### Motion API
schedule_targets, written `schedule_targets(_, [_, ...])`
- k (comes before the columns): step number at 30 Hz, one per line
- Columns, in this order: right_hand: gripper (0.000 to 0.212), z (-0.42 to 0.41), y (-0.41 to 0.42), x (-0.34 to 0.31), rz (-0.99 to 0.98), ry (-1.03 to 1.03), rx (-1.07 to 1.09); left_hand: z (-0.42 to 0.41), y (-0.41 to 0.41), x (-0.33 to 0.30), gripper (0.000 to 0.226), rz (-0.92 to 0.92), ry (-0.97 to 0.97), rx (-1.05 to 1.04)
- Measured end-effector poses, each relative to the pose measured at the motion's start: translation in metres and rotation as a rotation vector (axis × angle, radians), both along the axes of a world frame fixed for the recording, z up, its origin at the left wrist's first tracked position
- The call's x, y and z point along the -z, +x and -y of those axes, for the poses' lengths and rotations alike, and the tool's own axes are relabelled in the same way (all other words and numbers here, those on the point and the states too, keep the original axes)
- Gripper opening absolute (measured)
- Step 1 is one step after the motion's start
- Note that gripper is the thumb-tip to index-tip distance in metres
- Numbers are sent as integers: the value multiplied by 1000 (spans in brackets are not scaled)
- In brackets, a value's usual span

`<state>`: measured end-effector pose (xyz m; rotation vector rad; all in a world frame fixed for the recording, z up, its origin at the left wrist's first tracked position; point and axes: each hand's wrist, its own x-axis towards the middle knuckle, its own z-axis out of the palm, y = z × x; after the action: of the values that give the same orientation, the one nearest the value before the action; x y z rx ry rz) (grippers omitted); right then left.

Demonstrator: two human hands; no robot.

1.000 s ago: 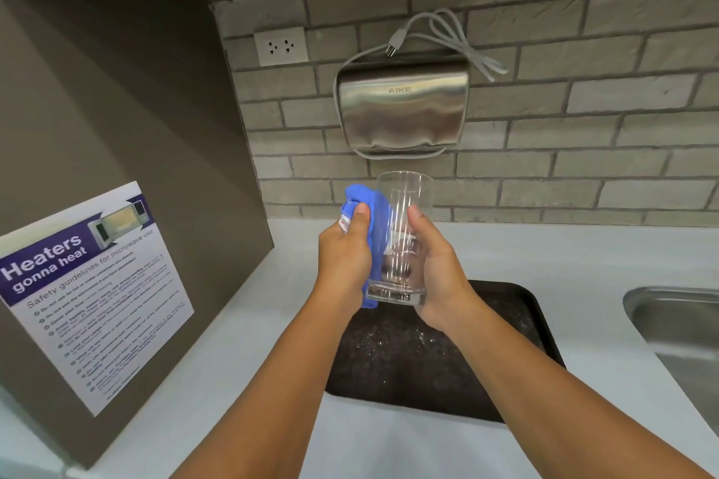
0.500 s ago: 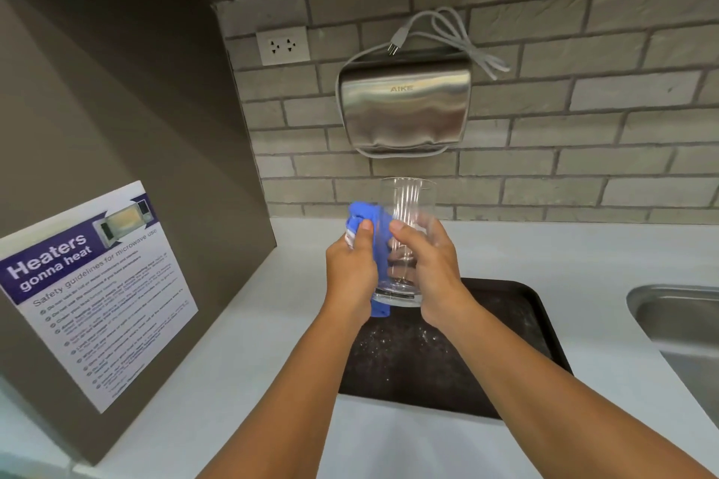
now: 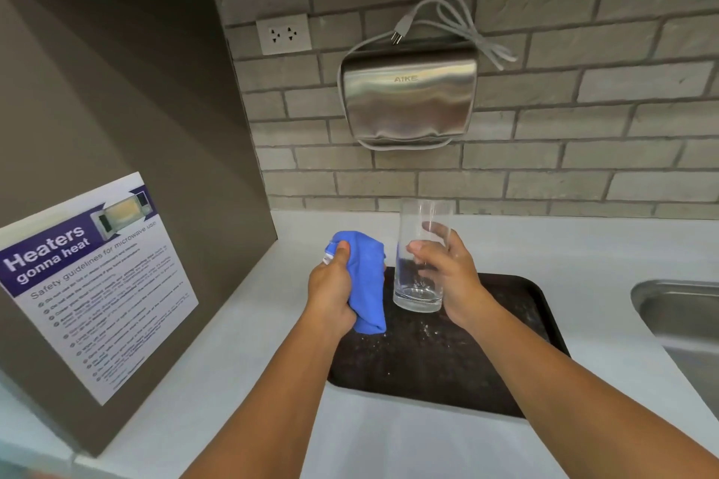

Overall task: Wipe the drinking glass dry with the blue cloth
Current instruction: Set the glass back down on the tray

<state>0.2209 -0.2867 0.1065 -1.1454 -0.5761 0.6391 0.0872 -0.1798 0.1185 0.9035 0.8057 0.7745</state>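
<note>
A tall clear drinking glass (image 3: 422, 237) stands upright in the air above the back edge of a black tray (image 3: 447, 369). My right hand (image 3: 447, 276) grips it around the middle from the right side. The blue cloth (image 3: 365, 284) is bunched in my left hand (image 3: 330, 296), just left of the glass. A narrow gap shows between cloth and glass. A small white tag sticks out by my left thumb.
The white counter (image 3: 241, 342) runs to a brick wall with a steel hand dryer (image 3: 408, 97) and a socket (image 3: 284, 34). A steel sink (image 3: 684, 315) lies at the right. A brown panel with a microwave safety notice (image 3: 97, 284) stands at the left.
The cloth was pressed against the glass's left side; now my left hand has drawn it away leftward and down. The glass stays upright in my right hand.
</note>
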Motion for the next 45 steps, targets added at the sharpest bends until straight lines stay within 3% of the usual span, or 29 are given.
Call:
schedule_targets(5, [64, 2, 27, 31, 95, -258, 70, -17, -20, 14, 23, 91, -60, -8])
schedule_targets(11, [71, -6, 44, 71, 191, -410, 134, -32, -37, 42, 30, 66, -151, -46])
schedule_targets(15, [70, -9, 53, 93, 175, -447, 184, -35, -41, 53, 26, 23, -148, -57])
schedule_targets(27, [68, -5, 71, 118, 229, -454, 236, -20, -10, 79, 45, -37, -198, 39])
schedule_targets(38, [77, -6, 74, 126, 223, -433, 207, -27, -14, 80, 43, -29, -251, 36])
schedule_targets(45, [84, -3, 73, 127, 212, -453, 207, -29, -21, 76, 40, -29, -201, 153])
